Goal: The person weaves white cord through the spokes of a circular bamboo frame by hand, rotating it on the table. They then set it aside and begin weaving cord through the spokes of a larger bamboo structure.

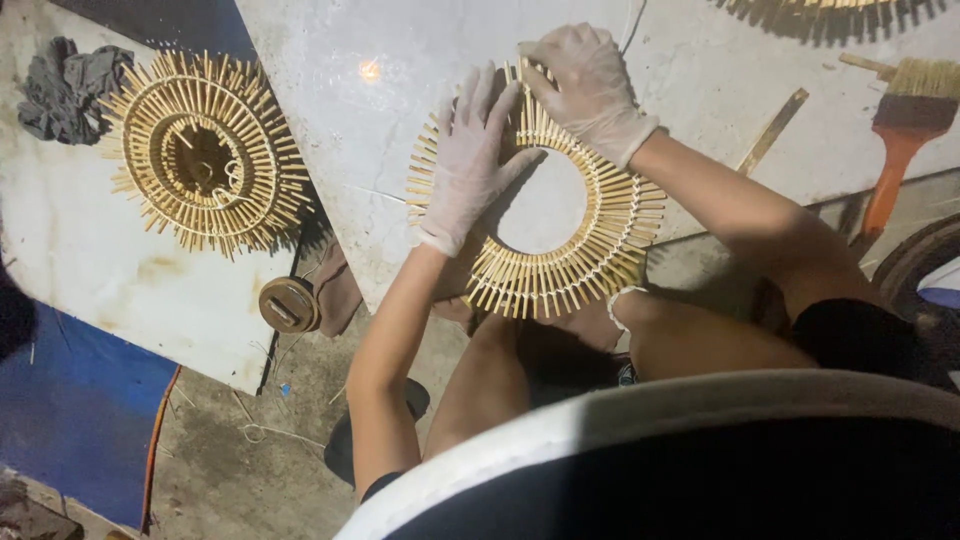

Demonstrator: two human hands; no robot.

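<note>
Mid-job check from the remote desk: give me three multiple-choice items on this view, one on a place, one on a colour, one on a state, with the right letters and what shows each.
1. Where does the paintbrush lie?
A. at the upper right, on the pale slab
B. under the blue sheet
C. inside the left ring

2. What colour is the paintbrush's handle?
A. green
B. orange
C. white

3. How do the hands stand on the bamboo stick ring?
A. both lifted clear of it
B. only one touches it
C. both gloved hands rest on its upper part

Answers:
1 A: the brush sits near the right edge, far from the second stick ring at the left.
2 B: the handle is plainly orange below pale bristles.
3 C: the left hand lies flat on the ring's upper left, and the right hand presses its top edge.
</note>
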